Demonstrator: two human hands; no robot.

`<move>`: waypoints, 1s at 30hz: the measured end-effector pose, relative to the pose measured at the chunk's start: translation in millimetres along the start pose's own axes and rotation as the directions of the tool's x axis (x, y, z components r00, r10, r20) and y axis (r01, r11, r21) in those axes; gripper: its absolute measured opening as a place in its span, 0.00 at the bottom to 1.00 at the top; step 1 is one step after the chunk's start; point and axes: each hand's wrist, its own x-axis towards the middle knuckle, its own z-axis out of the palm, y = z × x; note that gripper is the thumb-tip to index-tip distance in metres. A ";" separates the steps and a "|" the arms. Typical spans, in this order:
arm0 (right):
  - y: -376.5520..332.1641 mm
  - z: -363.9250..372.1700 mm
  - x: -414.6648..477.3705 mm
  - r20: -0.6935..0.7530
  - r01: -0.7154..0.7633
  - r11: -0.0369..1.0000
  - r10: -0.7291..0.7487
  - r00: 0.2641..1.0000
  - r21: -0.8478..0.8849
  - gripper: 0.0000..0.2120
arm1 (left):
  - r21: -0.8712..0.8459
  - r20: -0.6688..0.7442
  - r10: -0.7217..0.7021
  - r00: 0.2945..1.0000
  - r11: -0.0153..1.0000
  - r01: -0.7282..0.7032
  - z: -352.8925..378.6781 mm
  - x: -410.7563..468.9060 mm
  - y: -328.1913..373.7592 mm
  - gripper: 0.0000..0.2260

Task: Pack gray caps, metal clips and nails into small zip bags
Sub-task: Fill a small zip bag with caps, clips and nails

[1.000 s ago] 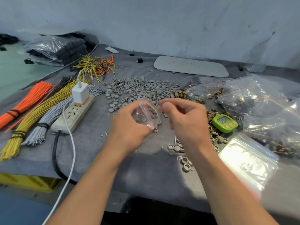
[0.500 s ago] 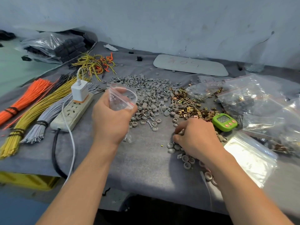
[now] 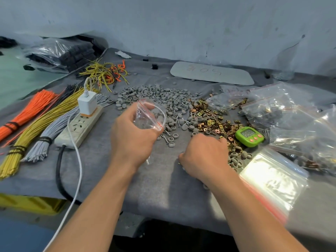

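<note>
Clear zip bag [image 3: 151, 115], looking empty: we're gripping it open w/ left hand [image 3: 131, 135] above gray caps [image 3: 156, 95]. Right hand [image 3: 205, 157] is curling over loose caps, grasp unclear. Filled bags [image 3: 272, 110] at right; piles remaining.

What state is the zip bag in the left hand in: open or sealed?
Open: the zip bag gapes, its red-edged mouth a wide loop above the left hand.

Gray caps [image 3: 160, 97] at twelve o'clock, brass-gold clips [image 3: 209, 118] and lime-green timer [image 3: 249, 136] at two, orange wires [image 3: 32, 110] at nine.
</note>
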 end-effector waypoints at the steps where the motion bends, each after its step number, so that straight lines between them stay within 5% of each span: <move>1: -2.0 -0.8 -0.6 0.006 -0.019 1.000 0.018 1.000 0.016 0.12 | 0.019 0.001 0.013 1.000 1.000 -0.013 0.1 -1.1 -0.2 0.18; 5: -2.9 -5.3 2.6 -0.077 -0.032 0.962 0.055 0.996 0.272 0.13 | 0.155 0.089 0.086 0.992 0.983 -0.099 1.4 -4.7 -2.6 0.19; 8: -2.6 -14.8 5.7 -0.180 0.104 0.570 0.079 0.980 0.815 0.09 | 0.193 0.175 0.107 0.979 0.971 -0.141 3.1 -6.1 -5.0 0.18; 9: -3.4 -18.7 5.2 -0.212 0.156 0.448 0.078 0.974 0.880 0.07 | 0.200 0.198 0.099 0.975 0.970 -0.139 4.0 -5.8 -5.6 0.19; 11: -7.8 -21.8 2.3 -0.228 0.203 0.397 0.018 0.973 0.895 0.06 | 0.195 0.236 0.080 0.969 0.972 -0.128 6.1 -6.2 -6.1 0.21; 16: -23.4 -15.8 -0.2 -0.198 0.207 0.509 -0.072 0.978 0.836 0.06 | 0.059 0.256 0.089 0.963 0.992 -0.107 6.6 -7.1 -7.1 0.20; 21: -20.0 -16.7 7.1 -0.240 0.163 0.448 0.121 0.963 0.879 0.10 | -0.174 0.127 -0.014 0.992 0.984 0.036 -4.1 2.1 -14.3 0.18; 25: -24.0 -6.1 14.5 -0.150 0.030 0.751 0.093 0.984 0.659 0.09 | -0.403 -0.035 -0.150 0.988 0.907 0.123 -19.8 10.0 -19.9 0.16; 30: -39.7 10.6 21.8 -0.067 0.084 0.964 -0.069 0.995 0.254 0.10 | -0.372 -0.112 -0.154 0.982 0.922 0.102 -28.5 11.6 -23.3 0.15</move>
